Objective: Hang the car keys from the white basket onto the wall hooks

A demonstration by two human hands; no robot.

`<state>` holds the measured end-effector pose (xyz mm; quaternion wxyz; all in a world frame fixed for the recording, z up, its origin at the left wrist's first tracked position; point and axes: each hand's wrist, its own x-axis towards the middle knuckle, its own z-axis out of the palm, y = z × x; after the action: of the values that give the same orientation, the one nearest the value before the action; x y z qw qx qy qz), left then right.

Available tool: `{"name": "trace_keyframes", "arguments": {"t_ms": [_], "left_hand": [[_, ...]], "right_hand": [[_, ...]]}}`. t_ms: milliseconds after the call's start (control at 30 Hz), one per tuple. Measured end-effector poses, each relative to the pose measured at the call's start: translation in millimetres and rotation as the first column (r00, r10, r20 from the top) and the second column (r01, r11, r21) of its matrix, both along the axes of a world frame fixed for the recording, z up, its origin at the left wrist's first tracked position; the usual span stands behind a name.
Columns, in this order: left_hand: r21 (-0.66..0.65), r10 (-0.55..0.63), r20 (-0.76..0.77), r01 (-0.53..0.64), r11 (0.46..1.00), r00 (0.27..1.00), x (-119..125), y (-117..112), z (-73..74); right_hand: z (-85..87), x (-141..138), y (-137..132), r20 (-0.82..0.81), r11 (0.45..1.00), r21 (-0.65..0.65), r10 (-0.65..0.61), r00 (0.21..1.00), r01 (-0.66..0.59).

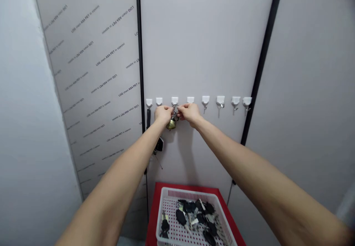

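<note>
Both my hands are raised to a row of white wall hooks, pinching at a metal key ring (175,107) just under the third hook (174,100) from the left. My left hand (163,114) has its fingertips closed on the ring's left side. From the right, my right hand (190,113) grips it with thumb and finger. A brass-coloured, rounded piece (171,124) dangles from the ring between the hands. Whether the ring touches the hook's metal tip cannot be made out.
Dark keys (159,144) hang at the left, partly behind my left forearm. Bare metal hooks (220,101) continue to the right. Below, a white perforated basket (165,190) holds several keys and fobs (195,214); it stands on a red surface (152,216). Printed film covers the left panel (94,90).
</note>
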<state>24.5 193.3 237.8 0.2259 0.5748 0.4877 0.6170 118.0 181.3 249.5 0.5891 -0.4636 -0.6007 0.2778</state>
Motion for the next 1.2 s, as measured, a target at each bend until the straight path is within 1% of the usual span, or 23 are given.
{"name": "trace_keyframes", "arguments": {"t_ms": [67,167,267,333,367,400,433,500,567,633,667,700,733,767,833,933,1067,1200], "left_hand": [[-0.033,0.047,-0.05,-0.049,0.998,0.998,0.6,6.0,-2.0],[-0.059,0.065,-0.099,-0.071,0.996,0.993,-1.0,6.5,-4.5],[0.023,0.101,-0.16,-0.099,0.995,0.982,-5.1,-3.5,-11.0],[0.095,0.107,-0.203,-0.089,0.992,0.973,-8.2,-14.0,-25.1],[0.109,0.085,-0.226,-0.062,0.992,0.97,-9.6,-19.6,-36.7],[0.104,0.044,-0.254,-0.018,0.994,0.966,-10.7,-25.3,-51.8],[0.077,-0.015,-0.284,0.039,0.996,0.959,-11.3,-31.1,-70.1],[-0.037,-0.149,-0.338,0.145,0.989,0.929,-10.7,-43.3,-114.8],[-0.192,-0.265,-0.381,0.204,0.96,0.886,-7.6,-56.4,-164.2],[-0.34,-0.353,-0.434,0.212,0.916,0.829,-2.3,-68.9,-209.8],[-0.39,-0.379,-0.475,0.196,0.9,0.794,0.7,-74.1,-228.8],[-0.408,-0.393,-0.524,0.182,0.895,0.756,3.8,-78.1,-244.5],[-0.411,-0.396,-0.571,0.167,0.896,0.719,6.9,-80.9,-256.8],[-0.401,-0.388,-0.613,0.152,0.903,0.689,9.8,-82.5,-265.7],[-0.377,-0.357,-0.658,0.12,0.918,0.663,14.4,-82.8,-275.5],[-0.388,-0.329,-0.655,0.071,0.919,0.68,17.8,-79.8,-278.9],[-0.439,-0.361,-0.616,0.075,0.895,0.7,17.8,-76.3,-280.3],[-0.498,-0.393,-0.555,0.086,0.863,0.733,18.1,-74.5,-280.7]], "right_hand": [[-1.6,-1.5,3.3,0.027,0.999,-0.02,-0.027,0.999,0.028],[-4.8,-3.1,8.5,0.064,0.998,-0.039,-0.048,0.997,0.051],[-10.2,1.4,10.7,0.115,0.998,-0.029,-0.054,0.992,0.058],[-21.5,10.0,8.5,0.148,0.997,0.011,-0.074,0.986,0.073],[-31.6,15.8,6.0,0.163,0.997,0.028,-0.082,0.983,0.078],[-45.3,22.5,2.3,0.181,0.996,0.036,-0.082,0.98,0.077],[-62.9,29.8,-2.7,0.207,0.997,0.029,-0.072,0.976,0.067],[-108.1,45.0,-16.7,0.297,0.999,-0.035,-0.006,0.955,0.017],[-160.5,59.9,-35.4,0.42,0.988,-0.15,0.096,0.903,-0.036],[-209.4,73.3,-55.0,0.535,0.969,-0.245,0.151,0.831,-0.018],[-229.5,79.1,-63.7,0.597,0.965,-0.26,0.138,0.791,0.028],[-245.8,84.1,-71.1,0.658,0.967,-0.244,0.11,0.745,0.073],[-257.9,88.0,-77.1,0.713,0.97,-0.214,0.077,0.697,0.112],[-266.0,90.8,-81.6,0.759,0.974,-0.18,0.048,0.65,0.139],[-273.3,92.7,-87.0,0.822,0.979,-0.139,0.03,0.569,0.149],[-274.1,88.1,-87.9,0.866,0.981,-0.149,0.068,0.495,0.126],[-276.4,80.1,-83.1,0.874,0.977,-0.166,0.082,0.479,0.136],[-278.7,77.8,-81.5,0.89,0.976,-0.171,0.096,0.447,0.131]]}}
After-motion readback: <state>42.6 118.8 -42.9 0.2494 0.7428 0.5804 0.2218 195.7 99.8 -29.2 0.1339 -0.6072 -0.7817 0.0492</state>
